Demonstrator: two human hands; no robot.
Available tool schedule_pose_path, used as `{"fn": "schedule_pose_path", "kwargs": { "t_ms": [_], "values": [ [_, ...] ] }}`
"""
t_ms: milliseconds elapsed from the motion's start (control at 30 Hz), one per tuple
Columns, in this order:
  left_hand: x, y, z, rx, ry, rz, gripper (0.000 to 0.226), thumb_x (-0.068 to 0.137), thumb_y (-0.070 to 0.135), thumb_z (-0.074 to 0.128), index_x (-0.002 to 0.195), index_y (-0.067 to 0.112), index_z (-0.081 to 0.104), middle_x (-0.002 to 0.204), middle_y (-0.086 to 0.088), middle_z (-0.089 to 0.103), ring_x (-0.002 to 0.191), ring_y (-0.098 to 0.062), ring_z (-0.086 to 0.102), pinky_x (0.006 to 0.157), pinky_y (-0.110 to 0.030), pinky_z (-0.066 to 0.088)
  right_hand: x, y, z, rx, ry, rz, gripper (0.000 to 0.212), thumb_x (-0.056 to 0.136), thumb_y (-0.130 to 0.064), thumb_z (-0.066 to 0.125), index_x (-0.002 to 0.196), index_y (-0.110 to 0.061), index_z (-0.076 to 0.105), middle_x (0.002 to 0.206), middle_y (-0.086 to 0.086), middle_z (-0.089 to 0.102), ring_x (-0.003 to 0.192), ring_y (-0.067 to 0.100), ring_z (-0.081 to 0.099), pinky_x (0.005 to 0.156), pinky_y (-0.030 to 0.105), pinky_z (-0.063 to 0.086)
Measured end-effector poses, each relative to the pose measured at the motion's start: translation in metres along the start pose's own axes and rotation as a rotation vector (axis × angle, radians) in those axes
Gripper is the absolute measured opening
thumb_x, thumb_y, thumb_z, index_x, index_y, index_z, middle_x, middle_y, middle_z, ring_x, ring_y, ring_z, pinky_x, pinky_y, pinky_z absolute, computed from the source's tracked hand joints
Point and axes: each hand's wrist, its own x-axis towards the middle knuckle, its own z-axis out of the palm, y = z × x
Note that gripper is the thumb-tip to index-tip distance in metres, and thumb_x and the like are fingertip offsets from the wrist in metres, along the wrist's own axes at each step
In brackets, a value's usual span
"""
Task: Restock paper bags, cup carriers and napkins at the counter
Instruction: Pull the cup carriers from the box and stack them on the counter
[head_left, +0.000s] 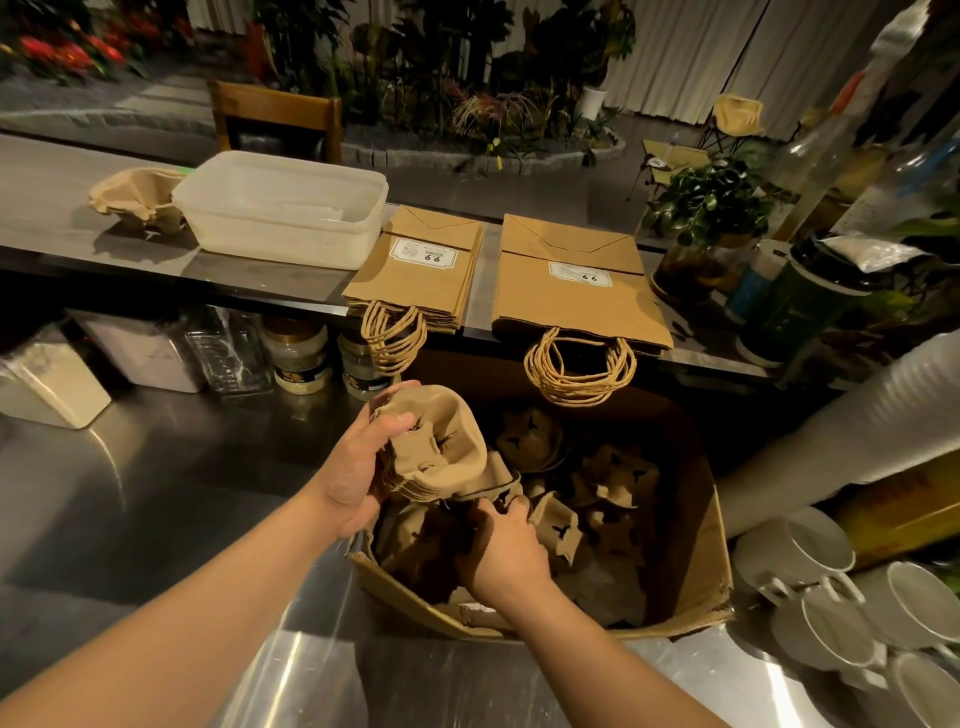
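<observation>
Both of my hands are at the open cardboard box (696, 561) on the steel worktop: my left hand (358, 467) curls round a nested stack of cup carriers (441, 452) held over the box's near-left corner, and my right hand (501, 545) grips the stack's lower edge from below. More loose carriers (613, 488) lie inside the box. On the raised counter beyond lie two piles of paper bags (421, 275), handles hanging over the edge, beside a white plastic tub (280, 208) and another carrier stack (140, 197).
</observation>
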Motion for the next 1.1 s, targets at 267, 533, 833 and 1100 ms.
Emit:
{"fn": "schedule_pose_path", "kwargs": {
  "t_ms": [267, 533, 833, 1100],
  "values": [
    [0.0, -0.002, -0.001, 0.023, -0.014, 0.011, 0.074, 0.072, 0.041, 0.074, 0.142, 0.029, 0.055, 0.135, -0.015, 0.065, 0.125, -0.038, 0.062, 0.098, -0.055, 0.054, 0.0, 0.005, -0.006, -0.195, 0.259, -0.091, 0.088, 0.077, -0.031, 0.084, 0.141, -0.027, 0.023, 0.149, 0.006, 0.022, 0.145, 0.035, 0.023, 0.117, 0.053, 0.029],
    [0.0, -0.003, -0.002, 0.021, -0.009, 0.016, 0.072, 0.072, 0.041, 0.074, 0.141, 0.029, 0.057, 0.136, -0.018, 0.064, 0.127, -0.041, 0.06, 0.106, -0.064, 0.046, 0.012, 0.004, 0.007, -0.307, 0.233, -0.21, 0.068, 0.084, -0.054, 0.07, 0.144, -0.034, 0.045, 0.148, 0.005, 0.022, 0.143, 0.036, 0.021, 0.122, 0.062, 0.014],
    [-0.002, 0.0, 0.0, -0.001, 0.0, 0.023, 0.072, 0.07, 0.042, 0.075, 0.139, 0.029, 0.058, 0.133, -0.015, 0.066, 0.123, -0.037, 0.064, 0.095, -0.051, 0.056, 0.011, 0.004, 0.002, -0.325, 0.133, -0.271, 0.047, 0.093, -0.045, 0.066, 0.137, -0.032, 0.055, 0.155, 0.007, 0.015, 0.145, 0.037, 0.011, 0.121, 0.062, 0.009],
    [-0.002, -0.001, -0.001, -0.007, 0.008, 0.016, 0.071, 0.072, 0.042, 0.074, 0.14, 0.029, 0.058, 0.136, -0.017, 0.064, 0.126, -0.039, 0.061, 0.096, -0.053, 0.055, 0.01, 0.006, -0.005, -0.191, 0.031, -0.188, 0.057, 0.092, -0.034, 0.069, 0.144, -0.026, 0.046, 0.164, 0.01, 0.008, 0.153, 0.041, -0.005, 0.121, 0.069, 0.006]
  ]
}}
